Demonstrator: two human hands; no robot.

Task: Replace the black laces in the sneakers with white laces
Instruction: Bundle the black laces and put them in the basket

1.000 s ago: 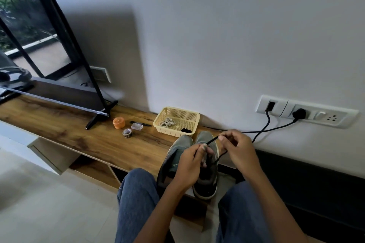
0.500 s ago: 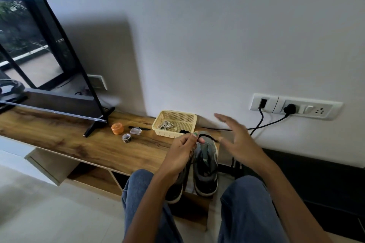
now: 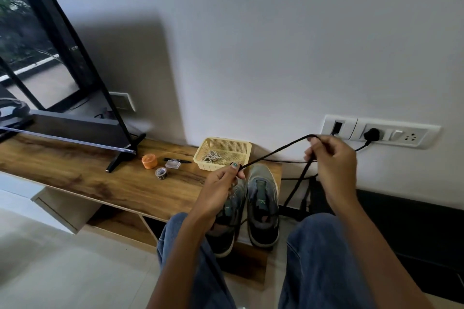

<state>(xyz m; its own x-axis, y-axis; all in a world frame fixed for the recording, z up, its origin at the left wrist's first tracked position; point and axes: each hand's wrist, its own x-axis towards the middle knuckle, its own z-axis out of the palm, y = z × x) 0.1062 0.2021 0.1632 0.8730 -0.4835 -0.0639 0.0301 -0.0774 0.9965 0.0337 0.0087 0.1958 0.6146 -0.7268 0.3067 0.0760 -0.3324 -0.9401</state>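
Yellow basket (image 3: pixel 247 144) holds white laces (image 3: pixel 212 157); both hands grip black lace (image 3: pixel 273 152).

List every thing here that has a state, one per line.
black lace: out of the shoe, stretched between both hands
left hand: pinches one end
right hand: grips the lace
right sneaker: unlaced, upright
white laces: bundled in basket
wall plug: plugged in

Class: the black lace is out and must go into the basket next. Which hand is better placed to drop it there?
Left hand: it pinches the lace beside the basket.
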